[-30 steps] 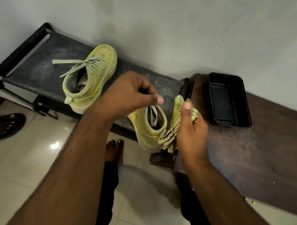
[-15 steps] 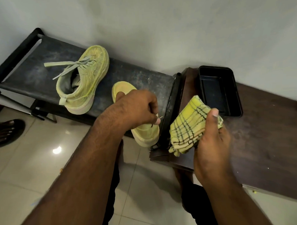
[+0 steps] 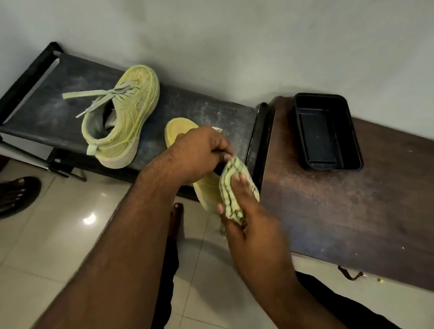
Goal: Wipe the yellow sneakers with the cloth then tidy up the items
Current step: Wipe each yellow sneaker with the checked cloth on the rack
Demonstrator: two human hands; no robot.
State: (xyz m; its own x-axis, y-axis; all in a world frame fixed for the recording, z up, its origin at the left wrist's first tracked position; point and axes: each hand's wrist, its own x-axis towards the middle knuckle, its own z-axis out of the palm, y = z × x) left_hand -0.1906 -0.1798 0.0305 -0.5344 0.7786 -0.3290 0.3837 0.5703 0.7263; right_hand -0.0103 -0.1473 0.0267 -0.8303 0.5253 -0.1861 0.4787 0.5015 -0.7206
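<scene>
One yellow sneaker (image 3: 124, 116) lies on its side on the dark rack shelf (image 3: 46, 102), laces trailing left. The second yellow sneaker (image 3: 178, 130) stands at the shelf's front right edge, mostly hidden under my left hand (image 3: 198, 152), which grips its upper. My right hand (image 3: 245, 220) holds the folded yellow checked cloth (image 3: 233, 188) and presses it against that sneaker's heel side.
A black rectangular tray (image 3: 351, 143) sits on the brown wooden bench (image 3: 362, 207) to the right, by the wall. A sandalled foot (image 3: 11, 195) of another person is at the far left on the tiled floor (image 3: 53, 246). My own bare foot (image 3: 175, 221) shows below the shelf.
My right hand has brought the cloth left from over the bench onto the held sneaker's heel. My left hand stays on the sneaker.
</scene>
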